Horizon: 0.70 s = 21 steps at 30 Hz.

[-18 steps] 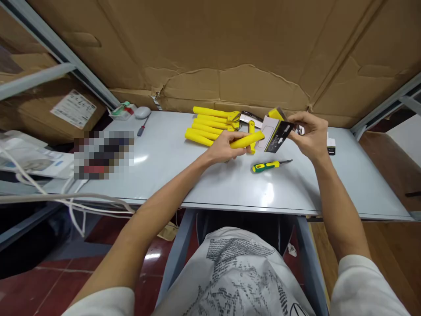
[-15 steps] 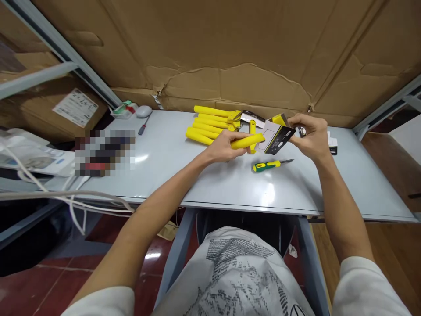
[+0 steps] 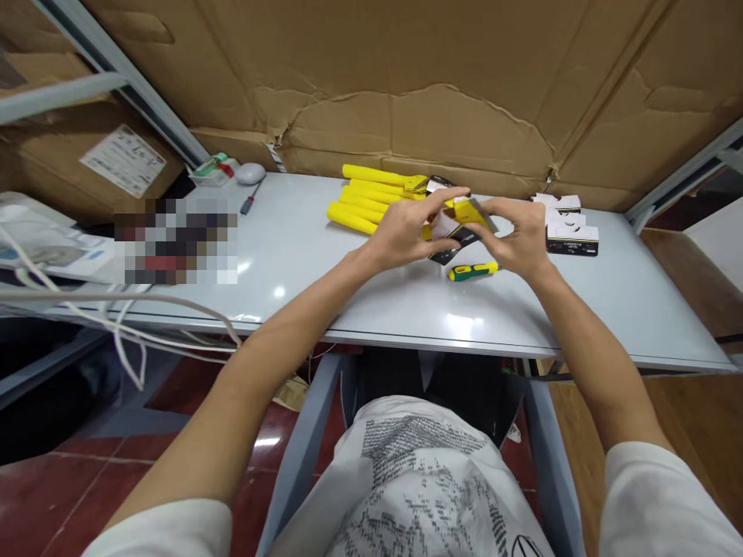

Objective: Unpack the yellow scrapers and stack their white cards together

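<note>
Both hands meet over the smooth, glossy grey table [image 3: 348, 286]. Between them is a small piece of folded cardboard packaging [image 3: 456, 232], white on one face and black on another, with a bright yellow plastic tool head [image 3: 467, 209] poking out at its top. How much of the tool sits inside the packaging cannot be told, as the fingers hide it.

The left hand [image 3: 406, 232] is half curled, thumb under the packaging's near edge and index finger stretched over its top, pinching the card. The right hand [image 3: 519, 236] is curled the same way from the other side, fingertips pressed on the yellow head and the card's upper edge.

Just below the right fingers, touching the table, lies a short screwdriver [image 3: 473, 271] with a rounded green and yellow handle. Just beyond the left fingers lies a row of yellow handles [image 3: 363, 203], long, smooth and tubular, side by side. To the outside of the right hand, near it, sit small boxes [image 3: 569, 230], white and black card, closed. Creased brown cardboard sheets [image 3: 406, 85] with torn edges stand well beyond both hands.
</note>
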{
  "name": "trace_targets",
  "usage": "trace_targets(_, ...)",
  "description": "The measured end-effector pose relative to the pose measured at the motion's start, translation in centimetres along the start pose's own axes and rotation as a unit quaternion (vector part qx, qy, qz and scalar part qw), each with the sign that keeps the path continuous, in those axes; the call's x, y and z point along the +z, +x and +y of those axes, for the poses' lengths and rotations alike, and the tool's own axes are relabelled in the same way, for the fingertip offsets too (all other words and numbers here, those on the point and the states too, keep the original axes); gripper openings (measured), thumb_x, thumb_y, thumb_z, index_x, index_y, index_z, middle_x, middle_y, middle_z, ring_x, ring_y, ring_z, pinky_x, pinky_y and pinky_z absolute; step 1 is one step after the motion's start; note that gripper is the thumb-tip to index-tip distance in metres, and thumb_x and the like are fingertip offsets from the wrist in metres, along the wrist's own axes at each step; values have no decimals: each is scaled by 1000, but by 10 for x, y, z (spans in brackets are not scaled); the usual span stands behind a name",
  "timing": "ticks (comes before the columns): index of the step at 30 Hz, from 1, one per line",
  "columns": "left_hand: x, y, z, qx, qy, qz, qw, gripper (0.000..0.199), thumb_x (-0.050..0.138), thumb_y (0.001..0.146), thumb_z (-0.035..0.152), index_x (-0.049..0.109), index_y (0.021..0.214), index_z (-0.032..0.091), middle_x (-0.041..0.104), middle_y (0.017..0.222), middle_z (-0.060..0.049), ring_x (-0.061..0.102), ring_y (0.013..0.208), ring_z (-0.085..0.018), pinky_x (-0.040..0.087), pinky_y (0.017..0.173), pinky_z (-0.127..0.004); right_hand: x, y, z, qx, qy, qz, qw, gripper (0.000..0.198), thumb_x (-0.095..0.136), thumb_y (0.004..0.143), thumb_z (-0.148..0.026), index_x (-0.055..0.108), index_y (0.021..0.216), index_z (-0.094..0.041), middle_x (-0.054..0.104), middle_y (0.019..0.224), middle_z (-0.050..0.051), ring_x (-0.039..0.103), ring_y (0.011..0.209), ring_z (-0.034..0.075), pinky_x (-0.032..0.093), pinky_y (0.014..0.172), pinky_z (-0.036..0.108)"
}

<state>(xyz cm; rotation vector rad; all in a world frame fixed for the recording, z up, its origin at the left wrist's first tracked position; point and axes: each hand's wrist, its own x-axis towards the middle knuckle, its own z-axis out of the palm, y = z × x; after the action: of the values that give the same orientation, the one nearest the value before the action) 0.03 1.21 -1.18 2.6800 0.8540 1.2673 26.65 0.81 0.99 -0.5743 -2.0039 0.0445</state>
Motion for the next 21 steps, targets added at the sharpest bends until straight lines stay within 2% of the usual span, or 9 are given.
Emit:
trace_targets(3, -1, 2, -12, 8, -5, 14, 1000, 86, 57, 108, 97, 72, 157, 28, 85, 141, -11, 85, 120, -30, 66, 106, -43, -7, 4, 9, 33, 18, 42, 998, 33, 87, 102, -61, 85, 102, -28, 83, 90, 2, 77, 78, 23, 63, 80, 41)
trace_targets(6, -1, 3, -12, -18, -28, 14, 999, 75, 70, 110, 83, 70, 161, 29, 84, 143, -9, 83, 128, -31, 65, 113, -45, -9, 7, 13, 88, 36, 57, 994, 38, 87, 98, -67, 83, 100, -29, 81, 90, 1, 75, 81, 23, 65, 85, 42)
trace_targets(9, -2, 6, 1, -35, -73, -6, 997, 76, 85, 106, 61, 60, 171, 32, 79, 154, -9, 80, 139, -31, 64, 121, -47, -7, 8, 6, 130, 41, 32, 990, 44, 85, 96, -73, 81, 98, -30, 79, 90, 1, 73, 83, 23, 66, 90, 44)
trace_targets(12, -7, 9, 15, -55, -102, 12, 993, 75, 92, 101, 49, 61, 168, 36, 71, 166, -7, 79, 139, -29, 67, 116, -44, -6, 11, -5, 138, 42, 11, 990, 50, 84, 94, -80, 79, 94, -30, 79, 89, 1, 72, 83, 23, 66, 90, 44)
trace_targets(15, -10, 10, 20, -76, -95, 38, 992, 69, 91, 102, 51, 63, 164, 37, 69, 167, -7, 82, 128, -26, 70, 106, -40, -6, 13, -11, 132, 43, -10, 990, 54, 86, 91, -84, 78, 93, -31, 83, 91, 2, 72, 81, 24, 65, 86, 43)
trace_targets(17, -10, 8, 18, -68, -74, 39, 994, 62, 86, 106, 51, 65, 161, 36, 69, 166, -7, 81, 132, -27, 69, 107, -43, -7, 13, -11, 129, 39, -17, 991, 56, 87, 89, -86, 78, 94, -31, 83, 89, 2, 71, 77, 23, 64, 84, 42)
trace_targets(19, -7, 6, 14, -49, -50, 33, 997, 47, 79, 110, 47, 69, 154, 32, 73, 159, -10, 78, 137, -29, 68, 110, -45, -8, 12, -8, 122, 34, -4, 992, 54, 87, 91, -83, 79, 94, -30, 83, 87, 2, 71, 74, 23, 64, 83, 42)
trace_targets(21, -4, 5, 8, -34, -21, 24, 999, 32, 70, 114, 43, 74, 142, 28, 78, 146, -12, 77, 134, -29, 66, 112, -47, -12, 11, -4, 111, 27, 28, 993, 49, 87, 94, -78, 79, 97, -29, 84, 90, 2, 75, 77, 23, 63, 83, 43)
